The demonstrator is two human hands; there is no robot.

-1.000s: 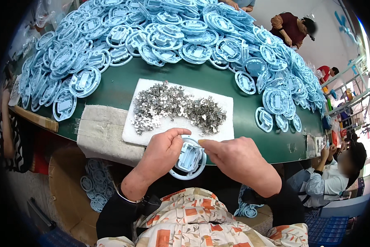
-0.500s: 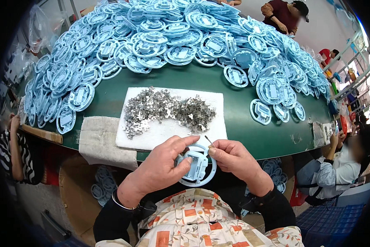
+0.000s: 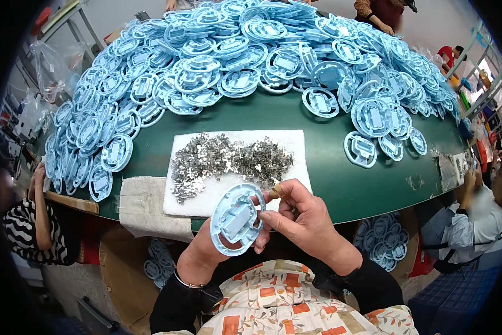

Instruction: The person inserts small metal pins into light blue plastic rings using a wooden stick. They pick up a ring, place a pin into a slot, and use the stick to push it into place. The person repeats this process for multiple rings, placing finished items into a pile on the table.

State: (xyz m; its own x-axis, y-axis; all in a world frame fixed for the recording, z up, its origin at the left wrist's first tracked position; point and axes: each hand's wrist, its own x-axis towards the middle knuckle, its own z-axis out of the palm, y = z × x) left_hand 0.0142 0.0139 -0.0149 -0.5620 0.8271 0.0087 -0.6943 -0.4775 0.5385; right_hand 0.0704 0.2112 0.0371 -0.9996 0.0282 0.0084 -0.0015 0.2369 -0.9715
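Note:
A light-blue plastic part shaped like a toy steering wheel (image 3: pixel 237 219) stands tilted above the table's near edge. My left hand (image 3: pixel 201 245) is closed on it from behind; the part covers most of that hand, and some fingertips show past its right side. Beside the right rim is my right hand (image 3: pixel 305 223), its fingers curled and its thumb at the rim. A tan covering wraps its index fingertip. Whatever lies between those fingers is hidden. Beyond the hands, a white foam board (image 3: pixel 295 146) bears a heap of small silvery metal clips (image 3: pixel 206 167).
A big pile of matching blue parts (image 3: pixel 251 50) covers the far side of the green table (image 3: pixel 273 117). A whitish cloth (image 3: pixel 144 204) hangs over the near edge. Boxes below hold more blue parts (image 3: pixel 382 240). Other people sit left and right (image 3: pixel 480 206).
The steering-wheel part has been lifted leftward and turned, and shows another face. My left hand has gone behind it. The thin piece in my right fingers no longer shows. The view has shifted slightly.

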